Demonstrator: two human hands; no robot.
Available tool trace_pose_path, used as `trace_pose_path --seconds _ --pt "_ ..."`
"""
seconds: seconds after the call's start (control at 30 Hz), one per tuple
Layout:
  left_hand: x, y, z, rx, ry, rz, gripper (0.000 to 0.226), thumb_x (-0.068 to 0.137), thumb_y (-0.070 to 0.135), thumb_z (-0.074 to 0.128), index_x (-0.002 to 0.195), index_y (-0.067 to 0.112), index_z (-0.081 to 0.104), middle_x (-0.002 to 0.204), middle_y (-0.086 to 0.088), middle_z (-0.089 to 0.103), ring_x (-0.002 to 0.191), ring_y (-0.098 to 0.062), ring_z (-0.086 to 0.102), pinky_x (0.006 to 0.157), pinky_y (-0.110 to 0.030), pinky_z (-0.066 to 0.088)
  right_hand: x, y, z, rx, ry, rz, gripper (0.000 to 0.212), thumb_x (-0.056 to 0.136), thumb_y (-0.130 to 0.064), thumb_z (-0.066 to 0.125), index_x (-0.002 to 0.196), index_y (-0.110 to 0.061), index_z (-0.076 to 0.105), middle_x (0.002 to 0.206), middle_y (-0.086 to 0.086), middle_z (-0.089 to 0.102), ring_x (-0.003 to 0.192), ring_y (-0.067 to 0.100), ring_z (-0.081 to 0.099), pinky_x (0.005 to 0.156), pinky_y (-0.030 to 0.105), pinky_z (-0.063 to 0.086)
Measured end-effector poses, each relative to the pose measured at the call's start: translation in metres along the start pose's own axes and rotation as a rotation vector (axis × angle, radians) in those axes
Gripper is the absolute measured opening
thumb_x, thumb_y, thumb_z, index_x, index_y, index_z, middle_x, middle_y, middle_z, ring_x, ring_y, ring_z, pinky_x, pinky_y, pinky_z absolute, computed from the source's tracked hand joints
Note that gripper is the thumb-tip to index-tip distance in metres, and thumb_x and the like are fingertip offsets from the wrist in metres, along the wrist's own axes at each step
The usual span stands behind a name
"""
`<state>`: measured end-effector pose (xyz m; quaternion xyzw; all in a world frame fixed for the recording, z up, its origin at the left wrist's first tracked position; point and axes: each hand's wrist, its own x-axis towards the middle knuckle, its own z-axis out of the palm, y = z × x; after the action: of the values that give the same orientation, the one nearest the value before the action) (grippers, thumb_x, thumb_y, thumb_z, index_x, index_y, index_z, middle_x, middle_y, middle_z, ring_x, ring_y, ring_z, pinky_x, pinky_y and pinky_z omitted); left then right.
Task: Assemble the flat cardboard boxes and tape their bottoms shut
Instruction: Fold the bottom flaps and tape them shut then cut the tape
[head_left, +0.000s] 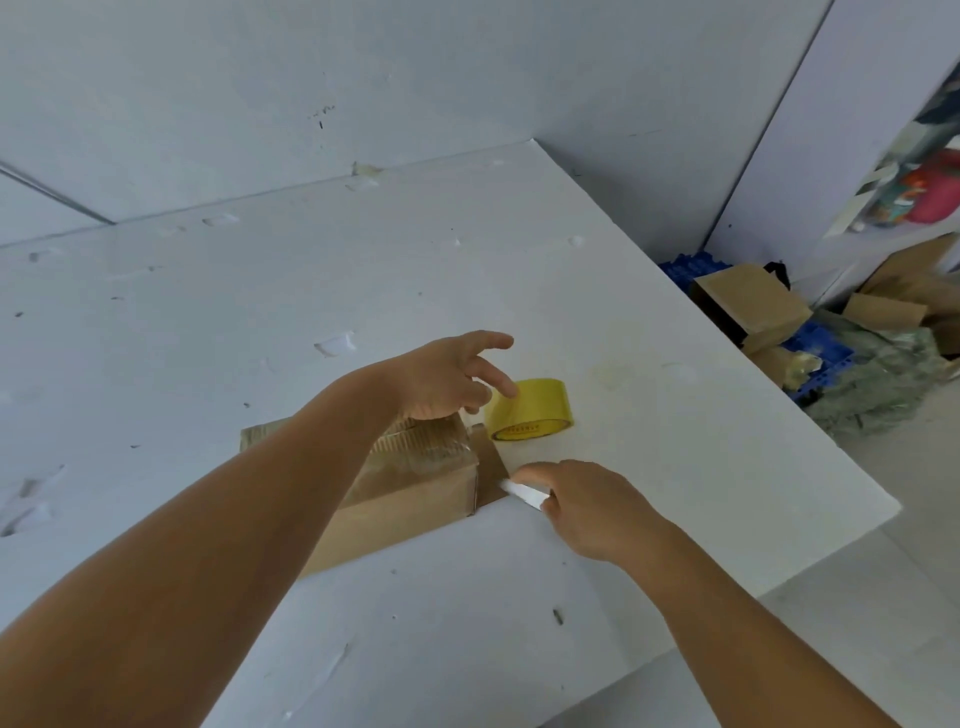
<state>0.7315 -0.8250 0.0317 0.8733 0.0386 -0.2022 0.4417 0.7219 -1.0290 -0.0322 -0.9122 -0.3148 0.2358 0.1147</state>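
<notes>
A brown cardboard box (410, 488) sits on the white table (260, 312), with clear tape across its top seam and one flap lying flat to the right. My left hand (447, 379) hovers over the box's far corner, fingers spread, one fingertip touching the yellow tape roll (530, 410) that lies just beyond the box. My right hand (587, 504) rests on the table beside the flap and grips a small white object (522, 493), which looks like a cutter. My left forearm hides part of the box.
The table's right edge (727, 332) runs diagonally, with floor beyond it. On the floor at the right lie cardboard boxes (753, 301), blue plastic crates (815, 343) and crumpled plastic wrap (878, 384). White walls stand behind the table.
</notes>
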Motion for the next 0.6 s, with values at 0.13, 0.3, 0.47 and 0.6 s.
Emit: trace_pose_path --seconds 0.13,0.3,0.47,0.6 --pt "0.003 -0.005 0.0 -0.043 0.029 0.011 0.061 0.088 0.005 0.052 0.139 0.033 0.037 0.104 0.015 0.071 0.086 -0.015 0.062 0.095 -0.038 0.049 0.0 0.01 0.006 0.033 0.081 0.054 0.032 0.094 -0.027 0.046 0.125 -0.03 0.045 0.11 0.004 0.052 0.104 0.024 0.052 0.084 0.034 0.046" --pt "0.004 -0.009 0.001 -0.055 0.028 0.022 0.062 0.086 0.004 0.052 0.138 0.035 0.037 0.104 0.016 0.07 0.089 -0.017 0.062 0.094 -0.039 0.05 0.006 -0.01 -0.007 0.874 0.426 0.189 0.04 0.082 -0.041 0.063 0.115 -0.037 0.041 0.107 -0.004 0.064 0.097 0.015 0.061 0.081 0.033 0.051" --pt "0.002 -0.007 0.004 -0.075 0.03 0.023 0.064 0.085 0.001 0.051 0.139 0.033 0.037 0.106 0.014 0.07 0.089 -0.016 0.061 0.09 -0.031 0.05 0.028 -0.036 -0.001 1.436 0.532 0.21 0.041 0.067 -0.032 0.074 0.101 -0.039 0.052 0.112 0.001 0.059 0.104 0.024 0.061 0.089 0.044 0.054" --pt "0.001 -0.007 0.004 -0.102 0.038 0.022 0.064 0.085 0.0 0.051 0.138 0.033 0.038 0.105 0.012 0.071 0.088 -0.015 0.061 0.087 -0.028 0.05 0.035 -0.04 0.002 1.45 0.627 0.215 0.034 0.076 -0.01 0.074 0.1 -0.027 0.056 0.101 0.001 0.062 0.098 0.023 0.063 0.08 0.037 0.057"
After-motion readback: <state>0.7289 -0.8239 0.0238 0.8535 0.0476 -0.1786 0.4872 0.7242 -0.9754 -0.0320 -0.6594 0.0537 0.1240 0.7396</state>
